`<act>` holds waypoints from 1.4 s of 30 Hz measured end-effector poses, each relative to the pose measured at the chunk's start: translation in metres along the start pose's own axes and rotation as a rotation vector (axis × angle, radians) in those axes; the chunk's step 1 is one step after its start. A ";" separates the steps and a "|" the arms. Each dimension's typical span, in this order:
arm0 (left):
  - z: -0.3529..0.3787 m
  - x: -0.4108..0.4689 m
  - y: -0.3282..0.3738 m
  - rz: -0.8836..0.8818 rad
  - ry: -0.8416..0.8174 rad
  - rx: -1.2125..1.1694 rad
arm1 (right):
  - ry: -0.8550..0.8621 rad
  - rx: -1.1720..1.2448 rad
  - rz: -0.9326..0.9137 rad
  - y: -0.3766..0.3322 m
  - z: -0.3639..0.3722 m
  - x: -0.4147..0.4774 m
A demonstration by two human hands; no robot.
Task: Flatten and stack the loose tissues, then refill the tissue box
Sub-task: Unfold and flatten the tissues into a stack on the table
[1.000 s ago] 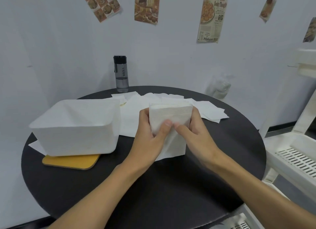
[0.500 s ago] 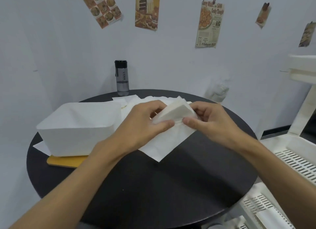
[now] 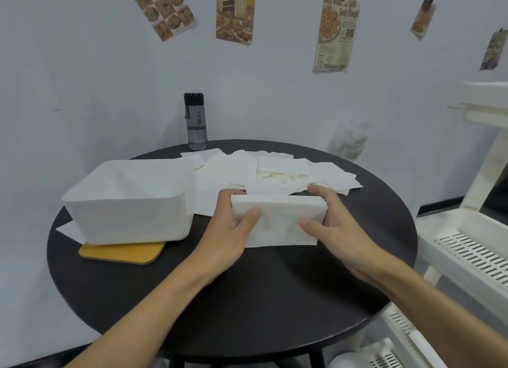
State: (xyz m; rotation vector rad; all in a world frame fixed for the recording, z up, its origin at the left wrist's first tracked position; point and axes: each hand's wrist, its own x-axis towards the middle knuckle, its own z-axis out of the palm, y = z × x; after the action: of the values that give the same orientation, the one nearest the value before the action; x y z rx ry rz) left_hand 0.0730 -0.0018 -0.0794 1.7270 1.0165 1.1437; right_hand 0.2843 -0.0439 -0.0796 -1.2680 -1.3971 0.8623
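A neat stack of white tissues [image 3: 277, 212] lies near the middle of the round black table [image 3: 247, 299], on top of a single flat tissue [image 3: 280, 237]. My left hand [image 3: 233, 226] grips the stack's left end and my right hand [image 3: 334, 224] grips its right end, thumbs resting on top. Behind the stack, several loose tissues [image 3: 275, 171] are spread across the far half of the table. The white tissue box [image 3: 129, 200], open at the top, stands to the left on a yellow lid [image 3: 121, 252].
A dark water bottle [image 3: 195, 121] stands at the table's far edge by the wall. A white plastic shelf rack [image 3: 472, 246] is close on the right. One tissue [image 3: 70, 230] pokes out from under the box at the left.
The stack was held up on edge in front of me, then tilted over. Now both hands have brought it down flat onto the tissue on the table.
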 end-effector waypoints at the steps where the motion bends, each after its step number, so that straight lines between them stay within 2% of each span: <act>1: 0.000 -0.001 -0.002 -0.017 -0.010 0.008 | 0.007 -0.038 0.001 0.002 0.001 0.000; 9: 0.002 -0.001 -0.007 -0.035 -0.030 0.113 | 0.034 -0.104 -0.055 0.003 0.006 0.001; 13: 0.003 -0.001 -0.002 0.001 0.010 0.126 | 0.114 -0.125 -0.095 -0.004 0.007 0.002; 18: 0.000 -0.004 -0.006 -0.023 -0.047 0.153 | 0.030 -0.110 -0.030 0.004 0.006 -0.004; 22: -0.001 -0.005 -0.006 -0.045 -0.052 0.188 | 0.037 -0.161 -0.044 0.005 0.006 -0.006; 25: -0.004 -0.007 0.007 0.010 0.007 0.171 | 0.069 -0.213 -0.063 -0.007 0.006 -0.003; 28: -0.023 -0.003 0.030 0.093 0.143 0.137 | 0.076 -0.181 -0.100 -0.032 0.006 0.006; 32: -0.070 0.003 0.067 0.180 0.253 0.090 | -0.020 -0.051 -0.201 -0.080 0.012 0.029; 38: -0.146 0.017 0.086 0.081 0.359 0.086 | -0.179 -0.292 -0.280 -0.136 0.059 0.078; 42: -0.188 0.020 0.074 0.014 0.431 0.139 | -0.226 -0.306 -0.251 -0.148 0.105 0.103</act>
State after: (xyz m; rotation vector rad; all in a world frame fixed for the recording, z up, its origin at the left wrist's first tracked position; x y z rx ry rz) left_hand -0.0856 0.0262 0.0437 1.6279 1.3703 1.5261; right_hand 0.1534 0.0411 0.0592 -1.2107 -1.8803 0.6508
